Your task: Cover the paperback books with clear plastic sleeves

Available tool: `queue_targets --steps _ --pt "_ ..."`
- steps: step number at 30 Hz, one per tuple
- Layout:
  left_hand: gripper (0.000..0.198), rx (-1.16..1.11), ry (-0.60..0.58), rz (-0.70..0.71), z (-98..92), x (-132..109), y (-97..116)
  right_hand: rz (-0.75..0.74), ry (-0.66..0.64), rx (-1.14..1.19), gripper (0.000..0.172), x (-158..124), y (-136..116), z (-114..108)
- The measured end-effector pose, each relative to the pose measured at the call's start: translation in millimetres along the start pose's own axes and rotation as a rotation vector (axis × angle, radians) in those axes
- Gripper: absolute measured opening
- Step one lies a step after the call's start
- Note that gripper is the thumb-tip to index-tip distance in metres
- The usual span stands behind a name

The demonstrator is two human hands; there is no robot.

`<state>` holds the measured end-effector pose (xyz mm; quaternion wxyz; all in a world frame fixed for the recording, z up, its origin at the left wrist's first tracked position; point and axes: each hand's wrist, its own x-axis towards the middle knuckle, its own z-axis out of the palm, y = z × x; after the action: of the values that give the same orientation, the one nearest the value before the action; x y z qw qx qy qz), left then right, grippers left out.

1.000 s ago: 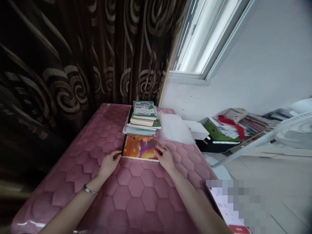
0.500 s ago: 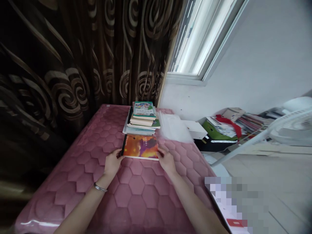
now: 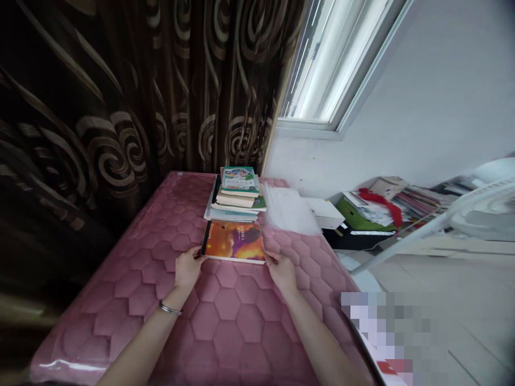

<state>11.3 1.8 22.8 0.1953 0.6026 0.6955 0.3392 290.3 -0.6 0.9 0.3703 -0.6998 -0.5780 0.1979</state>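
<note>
An orange and purple book (image 3: 233,241) with a dark spine lies in front of me, just on the near side of a stack of books. My left hand (image 3: 188,267) grips its near left corner, a silver bracelet on that wrist. At the near right corner, my right hand (image 3: 281,271) pinches the book between thumb and fingers. The stack behind it is topped by a green-edged book (image 3: 240,180) with a picture cover. Beneath that, several thicker and wider books (image 3: 233,215) are piled unevenly.
Everything rests on a pink quilted mattress (image 3: 225,311). Clear plastic sleeves (image 3: 289,209) and a white box (image 3: 325,213) sit right of the stack. A patterned curtain (image 3: 193,96) hangs behind. At right are a green bag (image 3: 360,214) with papers and a white fan (image 3: 478,198).
Both hands still grip the orange book at its near corners. My right hand has shifted slightly outward, and the whole view has moved a little.
</note>
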Motion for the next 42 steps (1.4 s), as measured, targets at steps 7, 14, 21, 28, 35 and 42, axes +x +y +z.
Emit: queue_targets --steps 7,14,21,28,35,42 --pt "0.034 -0.024 0.01 -0.033 2.4 0 -4 -0.037 0.045 0.026 0.034 -3 3 6" --pt "0.033 0.006 0.047 0.041 6.7 -5 -10 -0.168 0.05 -0.012 0.042 -12 9 3" --pt "0.027 0.11 0.072 0.185 5.4 -9 -9 -0.348 0.046 -0.078 0.038 -19 6 -1" --pt "0.022 0.197 0.053 0.257 5.7 -7 -11 -0.349 0.054 -0.114 0.037 -16 8 2" --pt "0.023 0.427 0.07 0.496 7.3 -11 1 -0.405 0.113 -0.289 0.031 -22 -10 -5" --pt "0.02 0.404 -0.11 0.785 23.6 -2 34 -0.64 -0.072 -0.397 0.02 -24 -58 16"
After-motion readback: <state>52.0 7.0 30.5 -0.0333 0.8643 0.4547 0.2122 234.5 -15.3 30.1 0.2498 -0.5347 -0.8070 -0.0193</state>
